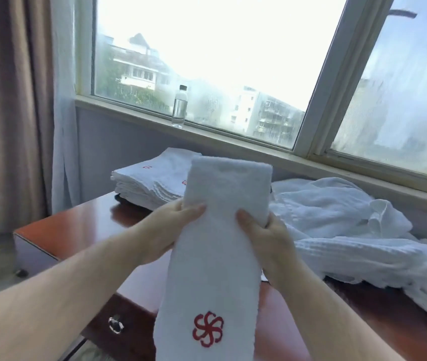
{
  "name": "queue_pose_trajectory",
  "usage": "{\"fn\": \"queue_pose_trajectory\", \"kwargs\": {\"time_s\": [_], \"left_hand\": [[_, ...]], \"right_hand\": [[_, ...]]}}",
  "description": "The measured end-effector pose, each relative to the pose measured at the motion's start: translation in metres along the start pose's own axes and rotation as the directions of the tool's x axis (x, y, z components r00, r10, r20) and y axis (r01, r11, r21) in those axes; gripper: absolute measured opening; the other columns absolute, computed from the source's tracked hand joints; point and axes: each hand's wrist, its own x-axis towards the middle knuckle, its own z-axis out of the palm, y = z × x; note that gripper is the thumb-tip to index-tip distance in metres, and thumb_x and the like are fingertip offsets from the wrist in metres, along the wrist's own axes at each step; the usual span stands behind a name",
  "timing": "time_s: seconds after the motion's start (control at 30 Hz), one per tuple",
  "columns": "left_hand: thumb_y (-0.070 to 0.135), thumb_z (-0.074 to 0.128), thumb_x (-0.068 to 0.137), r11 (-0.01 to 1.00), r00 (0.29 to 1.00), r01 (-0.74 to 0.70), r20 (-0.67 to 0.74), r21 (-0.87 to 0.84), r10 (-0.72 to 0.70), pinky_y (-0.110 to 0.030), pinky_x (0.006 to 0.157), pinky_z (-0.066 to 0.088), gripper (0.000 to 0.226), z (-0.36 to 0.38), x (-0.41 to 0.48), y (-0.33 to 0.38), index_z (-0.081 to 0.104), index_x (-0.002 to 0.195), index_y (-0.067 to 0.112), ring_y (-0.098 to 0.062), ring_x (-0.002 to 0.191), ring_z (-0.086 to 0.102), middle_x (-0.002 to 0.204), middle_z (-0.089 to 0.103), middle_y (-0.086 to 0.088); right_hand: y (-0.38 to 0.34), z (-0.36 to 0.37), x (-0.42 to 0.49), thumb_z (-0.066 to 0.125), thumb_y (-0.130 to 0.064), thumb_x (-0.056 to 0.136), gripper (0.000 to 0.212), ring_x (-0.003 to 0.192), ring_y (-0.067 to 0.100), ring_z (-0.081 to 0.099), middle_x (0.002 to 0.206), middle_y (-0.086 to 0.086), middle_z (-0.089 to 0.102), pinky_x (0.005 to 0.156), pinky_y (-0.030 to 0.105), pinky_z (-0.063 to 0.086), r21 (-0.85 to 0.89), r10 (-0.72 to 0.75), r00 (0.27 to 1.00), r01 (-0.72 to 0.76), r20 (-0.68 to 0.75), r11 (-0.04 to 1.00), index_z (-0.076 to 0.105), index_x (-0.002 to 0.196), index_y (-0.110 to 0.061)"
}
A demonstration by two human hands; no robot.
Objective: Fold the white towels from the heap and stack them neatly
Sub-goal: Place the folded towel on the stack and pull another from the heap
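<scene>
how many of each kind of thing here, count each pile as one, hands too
held towel: 1
folded towel stack: 1
unfolded heap: 1
bottle: 1
hands: 2, the left hand and the right hand, both gripping the held towel
desk: 1
total: 7

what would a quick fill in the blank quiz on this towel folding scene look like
The left hand and right hand grip a white towel whose embroidered emblem is ____ in colour.
The stack of folded towels lies to the ____ of the unfolded heap on the desk.
The clear bottle with the black cap stands upright on the ____.
Missing words: red; left; windowsill.
</scene>
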Motion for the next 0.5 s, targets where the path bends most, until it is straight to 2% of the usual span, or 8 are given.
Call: {"fn": "queue_pose_trajectory", "kwargs": {"time_s": [0.1,0.17,0.2,0.27,0.33,0.43,0.47,0.5], "left_hand": [[0.028,0.063,0.097,0.996,0.995,0.065,-0.086,0.058,-0.060,-0.044,0.092,0.058,0.033,-0.009,0.008,-0.041,0.055,0.128,0.021,-0.022,0.104,0.072,0.114,0.074,-0.002],[0.023,0.063,0.098,0.997,0.990,0.065,-0.131,0.049,-0.058,-0.041,0.083,0.061,0.033,-0.012,0.018,-0.058,0.052,0.128,0.020,-0.024,0.099,0.073,0.111,0.075,-0.005],[0.019,0.061,0.099,0.998,0.987,0.049,-0.154,0.030,-0.044,-0.038,0.078,0.061,0.032,-0.013,0.023,-0.062,0.051,0.129,0.017,-0.025,0.096,0.073,0.109,0.075,-0.008],[0.016,0.055,0.101,1.000,0.985,0.012,-0.174,-0.012,-0.014,-0.033,0.069,0.059,0.027,-0.014,0.035,-0.067,0.050,0.127,0.017,-0.023,0.090,0.074,0.102,0.076,-0.007],[0.016,0.053,0.102,0.998,0.986,-0.009,-0.166,-0.057,-0.001,-0.029,0.066,0.058,0.024,-0.015,0.049,-0.068,0.050,0.126,0.022,-0.021,0.088,0.074,0.099,0.077,-0.003],[0.025,0.064,0.097,0.989,0.995,-0.009,-0.096,-0.149,-0.006,-0.036,0.074,0.060,0.037,-0.025,0.070,-0.067,0.050,0.131,0.025,-0.028,0.101,0.072,0.112,0.074,-0.007],[0.032,0.071,0.091,0.983,0.999,0.019,-0.037,-0.180,-0.026,-0.042,0.082,0.059,0.047,-0.028,0.075,-0.068,0.050,0.134,0.027,-0.031,0.107,0.070,0.119,0.072,-0.009],[0.038,0.077,0.084,0.981,0.998,0.069,0.026,-0.181,-0.065,-0.048,0.092,0.056,0.059,-0.030,0.079,-0.069,0.050,0.135,0.028,-0.032,0.112,0.068,0.124,0.070,-0.008]], "right_hand": [[0.025,0.002,0.012,0.074,-0.032,0.090,0.010,0.067,-0.002,0.070,0.078,-0.018,0.074,0.052,0.012,0.048,-0.158,-0.014,0.997,0.001,-0.080,0.987,0.070,0.091,-0.023],[0.033,0.002,0.025,0.072,-0.034,0.089,0.011,0.066,-0.004,0.068,0.074,-0.018,0.074,0.052,0.011,0.048,-0.237,0.014,0.997,-0.033,-0.082,0.971,0.070,0.089,-0.023],[0.034,0.003,0.031,0.071,-0.034,0.087,0.012,0.067,-0.001,0.069,0.075,-0.014,0.074,0.056,0.015,0.052,-0.258,0.041,0.996,-0.059,-0.073,0.964,0.071,0.089,-0.021],[0.036,0.005,0.043,0.066,-0.035,0.076,0.023,0.074,0.011,0.073,0.082,-0.005,0.077,0.070,0.033,0.062,-0.248,0.110,0.993,-0.115,-0.033,0.962,0.072,0.093,-0.020],[0.039,0.005,0.054,0.062,-0.036,0.069,0.033,0.080,0.019,0.075,0.087,-0.002,0.077,0.078,0.046,0.062,-0.216,0.138,0.990,-0.136,-0.006,0.967,0.071,0.098,-0.021],[0.047,0.000,0.075,0.067,-0.033,0.081,0.018,0.087,0.025,0.075,0.093,0.001,0.077,0.081,0.053,0.061,-0.100,0.107,0.994,-0.107,0.000,0.989,0.069,0.099,-0.031],[0.048,-0.002,0.082,0.067,-0.028,0.088,0.012,0.087,0.026,0.075,0.093,0.001,0.077,0.079,0.053,0.061,-0.049,0.089,0.996,-0.090,-0.017,0.995,0.069,0.096,-0.036],[0.048,-0.006,0.092,0.065,-0.024,0.093,0.017,0.085,0.027,0.075,0.093,0.000,0.076,0.074,0.050,0.062,-0.019,0.063,0.997,-0.063,-0.036,0.998,0.070,0.093,-0.041]]}}
